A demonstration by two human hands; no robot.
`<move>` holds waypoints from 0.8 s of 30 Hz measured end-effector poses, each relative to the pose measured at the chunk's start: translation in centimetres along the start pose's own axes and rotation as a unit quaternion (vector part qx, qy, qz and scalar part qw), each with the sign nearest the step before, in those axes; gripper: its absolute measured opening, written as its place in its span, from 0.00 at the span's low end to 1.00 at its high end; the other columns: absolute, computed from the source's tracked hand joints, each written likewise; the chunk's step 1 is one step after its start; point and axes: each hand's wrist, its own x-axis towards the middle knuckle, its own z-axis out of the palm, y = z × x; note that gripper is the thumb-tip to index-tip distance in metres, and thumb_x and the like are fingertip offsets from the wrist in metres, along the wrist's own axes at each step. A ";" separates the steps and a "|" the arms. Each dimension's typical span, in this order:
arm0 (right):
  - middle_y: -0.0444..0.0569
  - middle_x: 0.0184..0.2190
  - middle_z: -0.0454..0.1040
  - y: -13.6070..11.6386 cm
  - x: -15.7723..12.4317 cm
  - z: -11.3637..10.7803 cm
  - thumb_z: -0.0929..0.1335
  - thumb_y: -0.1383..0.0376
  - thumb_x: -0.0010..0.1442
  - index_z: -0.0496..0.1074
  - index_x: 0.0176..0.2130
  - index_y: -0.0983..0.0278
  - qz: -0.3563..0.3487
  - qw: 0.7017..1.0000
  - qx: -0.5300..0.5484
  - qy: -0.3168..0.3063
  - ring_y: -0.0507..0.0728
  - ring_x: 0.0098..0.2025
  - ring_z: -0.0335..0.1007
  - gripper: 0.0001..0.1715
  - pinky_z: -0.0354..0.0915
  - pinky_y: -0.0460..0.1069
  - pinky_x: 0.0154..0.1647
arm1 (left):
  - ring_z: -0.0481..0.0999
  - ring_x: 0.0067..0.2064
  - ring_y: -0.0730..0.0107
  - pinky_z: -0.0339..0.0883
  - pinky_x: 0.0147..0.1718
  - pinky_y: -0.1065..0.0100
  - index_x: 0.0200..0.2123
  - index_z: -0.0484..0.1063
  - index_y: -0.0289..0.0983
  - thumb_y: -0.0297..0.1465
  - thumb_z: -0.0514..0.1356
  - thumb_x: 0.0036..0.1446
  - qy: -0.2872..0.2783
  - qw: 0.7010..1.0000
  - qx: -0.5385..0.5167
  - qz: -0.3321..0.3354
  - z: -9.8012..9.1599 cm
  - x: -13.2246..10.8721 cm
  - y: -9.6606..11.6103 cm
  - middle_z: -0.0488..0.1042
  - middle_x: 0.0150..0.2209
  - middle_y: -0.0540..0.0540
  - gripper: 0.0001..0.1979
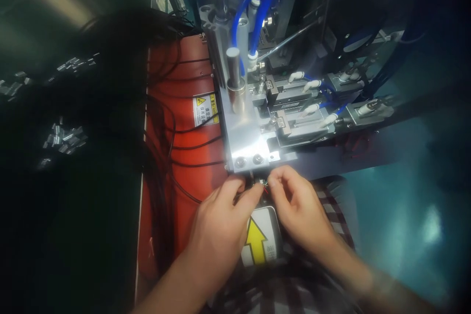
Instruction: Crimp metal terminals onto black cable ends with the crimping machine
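My left hand (221,225) and my right hand (298,203) meet fingertip to fingertip just below the front edge of a shiny metal fixture plate (245,144). Both pinch a tiny part with thin red and black wires (262,186) between thumb and forefinger. The part is too small to name. Under my hands lies a white label with a yellow arrow (259,240) pointing toward the fixture.
The fixture carries a steel cylinder (235,83), blue air hoses (253,5) and several clamp blocks (294,117). An orange-red machine top (184,122) with a warning sticker (204,108) holds a bundle of black wires (162,122). Small metal pieces (62,137) lie at the dark left. A checked cloth (327,196) is below.
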 end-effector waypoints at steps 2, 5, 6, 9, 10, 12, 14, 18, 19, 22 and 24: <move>0.44 0.27 0.66 0.1 0.1 -0.1 0.62 0.63 0.65 0.65 0.32 0.62 0.022 0.999 0.045 -0.008 0.53 0.29 0.63 0.09 0.60 0.48 0.31 | 0.74 0.32 0.71 0.70 0.29 0.74 0.47 0.73 0.37 0.21 0.49 0.60 0.006 1.000 -0.008 0.000 0.1 0.0 0.0 0.71 0.35 0.44 0.17; 0.42 0.22 0.64 0.0 0.2 -0.5 0.63 0.59 0.64 0.67 0.33 0.63 0.091 0.988 0.120 -0.030 0.51 0.23 0.58 0.12 0.57 0.46 0.23 | 0.74 0.32 0.70 0.70 0.28 0.74 0.46 0.74 0.36 0.21 0.50 0.60 0.013 1.000 -0.008 0.002 0.2 0.0 0.0 0.71 0.34 0.44 0.17; 0.40 0.21 0.62 -0.1 0.2 -0.7 0.63 0.57 0.63 0.67 0.32 0.63 0.111 0.984 0.137 -0.038 0.50 0.22 0.56 0.13 0.55 0.46 0.21 | 0.74 0.32 0.70 0.70 0.28 0.74 0.46 0.74 0.36 0.21 0.50 0.60 0.013 1.000 -0.007 0.001 0.2 0.0 0.0 0.71 0.34 0.45 0.17; 0.40 0.20 0.62 -0.4 0.0 -1.0 0.65 0.55 0.61 0.69 0.31 0.63 0.131 0.976 0.168 -0.049 0.49 0.20 0.54 0.14 0.53 0.45 0.19 | 0.73 0.31 0.71 0.70 0.27 0.74 0.47 0.74 0.36 0.21 0.50 0.60 0.006 1.000 -0.008 -0.002 0.1 0.1 0.1 0.70 0.34 0.45 0.17; 0.41 0.21 0.63 -0.5 0.0 -1.0 0.66 0.55 0.60 0.69 0.31 0.64 0.131 0.975 0.175 -0.045 0.50 0.21 0.55 0.14 0.54 0.45 0.19 | 0.73 0.31 0.71 0.70 0.27 0.74 0.47 0.74 0.36 0.21 0.50 0.60 0.006 1.000 -0.009 -0.003 0.1 0.1 0.1 0.70 0.34 0.45 0.17; 0.42 0.22 0.66 -0.7 -0.1 -1.0 0.68 0.57 0.57 0.70 0.31 0.64 0.131 0.974 0.185 -0.031 0.50 0.22 0.57 0.13 0.56 0.45 0.20 | 0.74 0.31 0.71 0.70 0.28 0.74 0.46 0.74 0.36 0.21 0.50 0.60 0.009 1.000 -0.009 -0.004 0.0 0.1 0.1 0.71 0.34 0.45 0.17; 0.43 0.23 0.67 -0.8 0.0 -0.9 0.69 0.57 0.55 0.70 0.31 0.65 0.137 0.970 0.201 -0.025 0.50 0.24 0.59 0.12 0.57 0.45 0.22 | 0.74 0.32 0.69 0.70 0.28 0.73 0.46 0.75 0.36 0.22 0.50 0.60 0.014 1.000 -0.010 -0.003 0.0 0.1 0.2 0.71 0.34 0.44 0.16; 0.39 0.19 0.62 -0.7 0.2 -0.9 0.71 0.57 0.53 0.70 0.29 0.66 0.159 0.955 0.248 -0.044 0.47 0.21 0.55 0.14 0.54 0.43 0.20 | 0.74 0.32 0.69 0.71 0.28 0.72 0.46 0.75 0.35 0.22 0.50 0.60 0.018 1.000 -0.012 -0.001 0.1 0.1 0.1 0.71 0.34 0.44 0.16; 0.38 0.18 0.60 -0.7 0.2 -0.9 0.71 0.57 0.53 0.70 0.28 0.66 0.166 0.951 0.255 -0.053 0.47 0.20 0.53 0.15 0.52 0.43 0.20 | 0.74 0.31 0.69 0.70 0.28 0.72 0.45 0.75 0.35 0.21 0.50 0.60 0.018 1.000 -0.012 -0.001 0.2 0.1 0.1 0.70 0.34 0.44 0.16; 0.36 0.16 0.57 -0.5 0.2 -1.0 0.71 0.56 0.53 0.69 0.28 0.66 0.178 0.946 0.262 -0.069 0.46 0.19 0.50 0.16 0.48 0.42 0.19 | 0.74 0.31 0.69 0.70 0.27 0.73 0.45 0.75 0.35 0.21 0.50 0.60 0.019 1.000 -0.011 -0.001 0.3 0.0 0.1 0.70 0.34 0.44 0.16; 0.36 0.17 0.57 -0.4 0.2 -1.1 0.71 0.56 0.54 0.70 0.28 0.66 0.179 0.948 0.255 -0.072 0.46 0.20 0.49 0.16 0.48 0.42 0.19 | 0.74 0.31 0.70 0.70 0.27 0.73 0.45 0.75 0.35 0.22 0.50 0.60 0.024 1.000 -0.008 -0.001 0.3 0.0 0.1 0.71 0.34 0.45 0.16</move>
